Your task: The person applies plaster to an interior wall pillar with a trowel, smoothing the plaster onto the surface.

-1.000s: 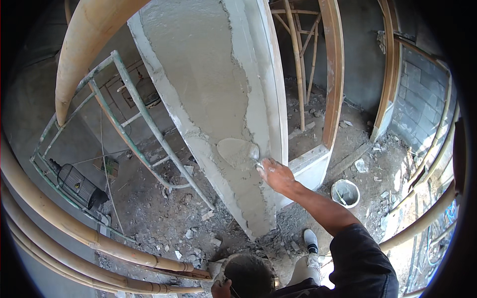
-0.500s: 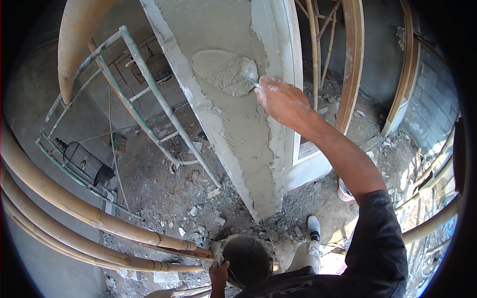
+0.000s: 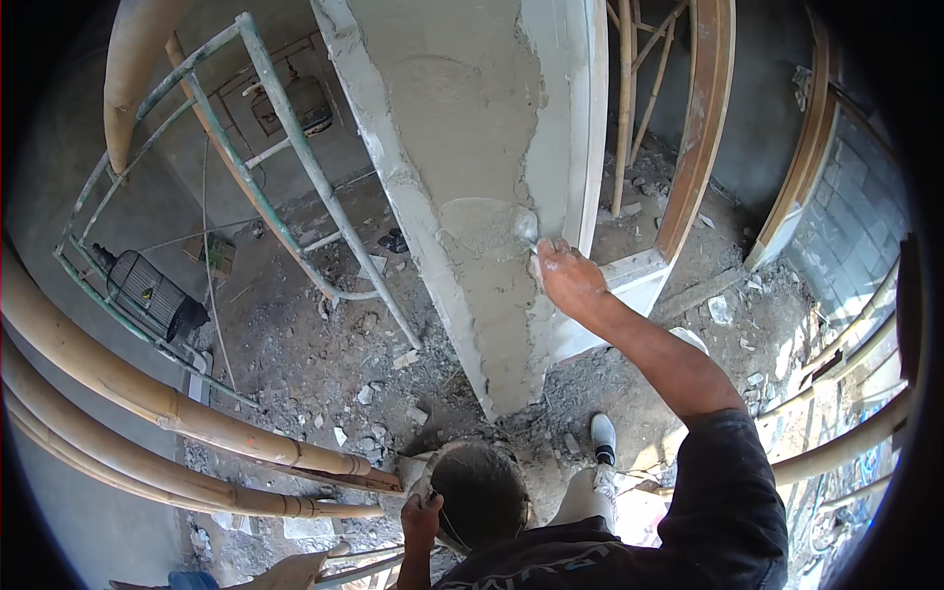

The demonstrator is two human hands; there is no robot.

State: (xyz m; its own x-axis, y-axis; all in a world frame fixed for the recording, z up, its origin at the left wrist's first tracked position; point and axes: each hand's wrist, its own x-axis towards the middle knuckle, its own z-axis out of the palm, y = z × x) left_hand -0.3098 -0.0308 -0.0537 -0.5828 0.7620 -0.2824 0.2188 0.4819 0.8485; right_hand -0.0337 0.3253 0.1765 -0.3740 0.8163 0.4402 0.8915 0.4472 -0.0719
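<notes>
My right hand (image 3: pixel 570 282) is closed around the handle of a trowel (image 3: pixel 525 227). Its rounded blade, smeared with grey mortar, lies against the wet face of a plastered column (image 3: pixel 462 108). Rough ridges of mortar run along both edges of that face. Low in the view, my left hand (image 3: pixel 421 516) grips the left rim of a round bucket (image 3: pixel 523 503), whose inside is dark. How much mortar the bucket holds cannot be made out.
Thick bamboo poles (image 3: pixel 246 433) cross from the left toward the bucket. A green metal scaffold frame (image 3: pixel 295 147) stands left of the column, near a black birdcage (image 3: pixel 157 295). Wooden door frames (image 3: pixel 693 138) rise at right. Rubble covers the ground (image 3: pixel 295 364).
My right hand has drawn the trowel down the column, nearer to me. The thick mortar mound on the blade looks spread thinner. My left hand stays at the bucket; the whole view has shifted.
</notes>
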